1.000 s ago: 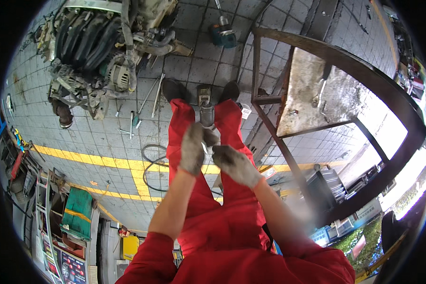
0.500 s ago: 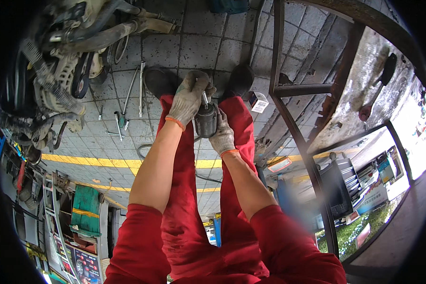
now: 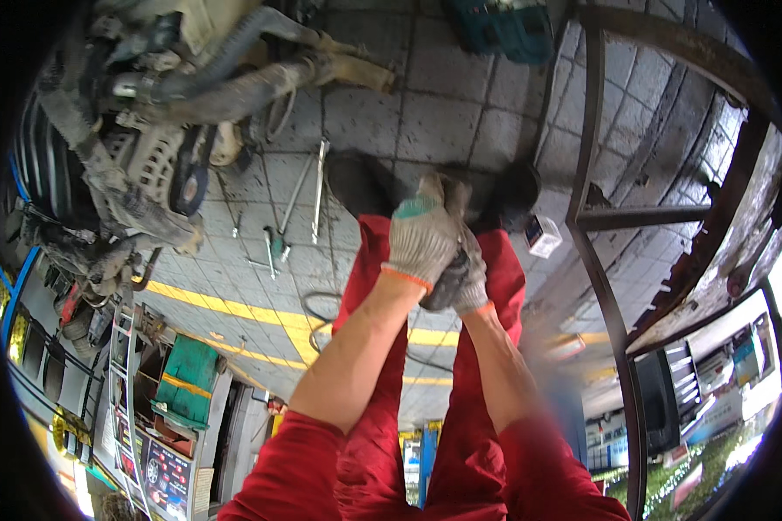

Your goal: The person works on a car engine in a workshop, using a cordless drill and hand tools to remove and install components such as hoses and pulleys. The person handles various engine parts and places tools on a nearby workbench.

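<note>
Both of my hands wear pale knitted work gloves with orange cuffs and are together between my knees. My left hand [image 3: 421, 230], with a green patch on the glove's back, is closed over the upper end of a dark grey cylindrical part [image 3: 444, 288]. My right hand [image 3: 473, 278] wraps the part's right side from below. Only the rounded lower end of the part shows; the gloves hide its upper end and the left fingertips. Long metal wrench-like tools [image 3: 319, 193] and a green-handled tool [image 3: 275, 245] lie on the tiles left of my legs.
At the left stands a dirty engine assembly [image 3: 161, 165] with hoses. A rusty metal frame [image 3: 601, 286] rises at the right, with a small white box [image 3: 543, 235] beside my right foot. A teal case [image 3: 504, 30] lies ahead; a thin hose [image 3: 320, 306] coils on the floor.
The view has shifted, so the surroundings sit further right and lower. My left hand has turned over the part's top, covering the silver shaft that showed earlier, and my hands are closer together.
</note>
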Demonstrator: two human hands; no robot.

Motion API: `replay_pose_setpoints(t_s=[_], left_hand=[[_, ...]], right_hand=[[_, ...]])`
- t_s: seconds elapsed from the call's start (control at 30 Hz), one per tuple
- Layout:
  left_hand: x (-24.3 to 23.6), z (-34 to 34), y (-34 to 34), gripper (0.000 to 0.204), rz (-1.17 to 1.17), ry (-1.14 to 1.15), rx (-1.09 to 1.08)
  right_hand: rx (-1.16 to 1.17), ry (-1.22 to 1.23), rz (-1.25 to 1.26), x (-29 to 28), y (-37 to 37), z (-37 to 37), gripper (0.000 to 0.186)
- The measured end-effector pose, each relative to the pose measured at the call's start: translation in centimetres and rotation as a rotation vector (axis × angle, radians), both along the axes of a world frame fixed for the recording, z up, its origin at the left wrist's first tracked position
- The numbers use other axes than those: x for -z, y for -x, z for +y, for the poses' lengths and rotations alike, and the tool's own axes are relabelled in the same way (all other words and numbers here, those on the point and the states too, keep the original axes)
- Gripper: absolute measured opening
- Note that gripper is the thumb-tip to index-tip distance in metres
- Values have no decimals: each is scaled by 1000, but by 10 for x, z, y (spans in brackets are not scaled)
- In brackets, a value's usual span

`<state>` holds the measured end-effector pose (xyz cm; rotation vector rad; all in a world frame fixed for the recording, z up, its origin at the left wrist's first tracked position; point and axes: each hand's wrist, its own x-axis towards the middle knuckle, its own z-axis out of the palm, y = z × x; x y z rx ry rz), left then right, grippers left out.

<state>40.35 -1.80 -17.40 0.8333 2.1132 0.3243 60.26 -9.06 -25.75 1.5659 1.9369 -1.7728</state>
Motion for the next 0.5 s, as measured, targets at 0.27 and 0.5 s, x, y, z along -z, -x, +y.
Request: replay_pose_setpoints(t_s=[0.27,0.5], left_hand=[[-72,24,72,23,-367,-137,-433],[-124,58,115,25,-1031,-368,-1564]], right_hand=[[-230,7,180,-152,55,102,63],[153,452,202,-218,55,88,73]])
